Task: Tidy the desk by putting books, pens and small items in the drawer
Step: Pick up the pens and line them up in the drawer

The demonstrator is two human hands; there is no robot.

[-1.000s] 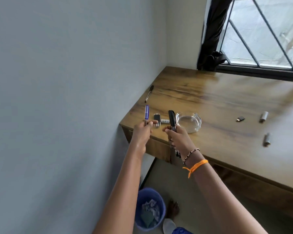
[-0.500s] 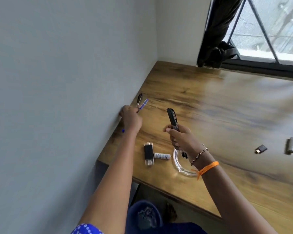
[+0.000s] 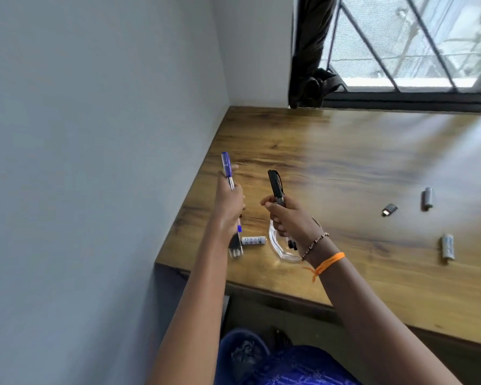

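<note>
Two pens are off the desk (image 3: 331, 173) now: half a second ago my left hand (image 3: 229, 207) was reaching to the wall edge for the dark pen lying there, and now that spot is bare and my left fingers curl round the blue pen (image 3: 227, 169), with what I take to be the dark one hidden in the same fist. My right hand (image 3: 288, 218) grips the black marker (image 3: 275, 186), tip up. So the pens are gathered, I judge, and the drawer comes next; it is not in view.

Left on the desk near my hands: a black USB stick (image 3: 236, 247) partly under my left wrist, a white battery (image 3: 253, 240) just beside it, and a clear glass ashtray (image 3: 278, 247) under my right wrist. Well apart to the right lie a small dark adapter (image 3: 390, 209) and two more batteries (image 3: 427, 198) (image 3: 448, 246). Both hands are full, which stands in the way of picking these up. A blue bin (image 3: 243, 354) sits below the desk edge.
</note>
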